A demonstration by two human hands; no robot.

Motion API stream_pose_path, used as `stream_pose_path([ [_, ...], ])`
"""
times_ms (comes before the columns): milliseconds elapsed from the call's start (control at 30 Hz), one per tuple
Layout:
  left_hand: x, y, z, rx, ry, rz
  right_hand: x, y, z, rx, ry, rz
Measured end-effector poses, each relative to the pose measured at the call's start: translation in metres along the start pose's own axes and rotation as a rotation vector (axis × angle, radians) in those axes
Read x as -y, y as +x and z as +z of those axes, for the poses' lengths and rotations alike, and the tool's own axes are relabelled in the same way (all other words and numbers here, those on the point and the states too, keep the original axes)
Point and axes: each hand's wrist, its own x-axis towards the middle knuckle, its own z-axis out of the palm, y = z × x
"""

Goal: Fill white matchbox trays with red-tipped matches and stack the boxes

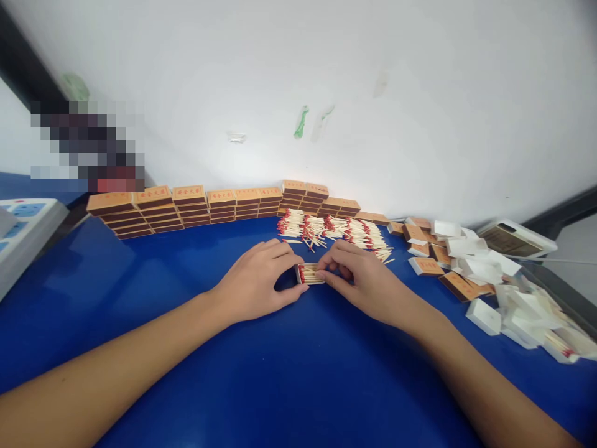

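Left hand [261,280] pinches the tray [314,284]; right hand [366,275] curls at its right end, grip unclear. Table [280,373] spreads nearside, matches [360,233] behind!

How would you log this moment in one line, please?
left hand: holds tray | right hand: at matches inside | behind tray: loose matches | farther back: stacked matchboxes

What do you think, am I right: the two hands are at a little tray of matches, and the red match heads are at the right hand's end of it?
Not quite: the head view shows the red match heads at the left hand's end of the little tray, not the right hand's. Both hands are at it, as you said.
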Motion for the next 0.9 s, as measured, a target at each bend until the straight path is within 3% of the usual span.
stream_pose_path([
  [200,0.0,0.001,0.0,0.001,-0.008,-0.005,0.0,0.003,0.004,-0.045,0.087,0.063],
  [300,0.0,0.0,0.0,-0.003,-0.012,-0.006,-0.008,0.006,0.003,-0.168,0.085,0.143],
  [433,0.0,0.0,0.0,-0.006,-0.01,-0.006,-0.035,0.006,-0.009,-0.335,-0.136,0.204],
  [633,-0.001,0.001,-0.002,-0.009,-0.013,0.004,-0.075,-0.001,-0.028,-0.233,-0.281,0.189],
  [900,0.0,0.001,-0.001,-0.007,-0.018,-0.001,-0.085,-0.005,-0.034,-0.204,-0.312,0.184],
])
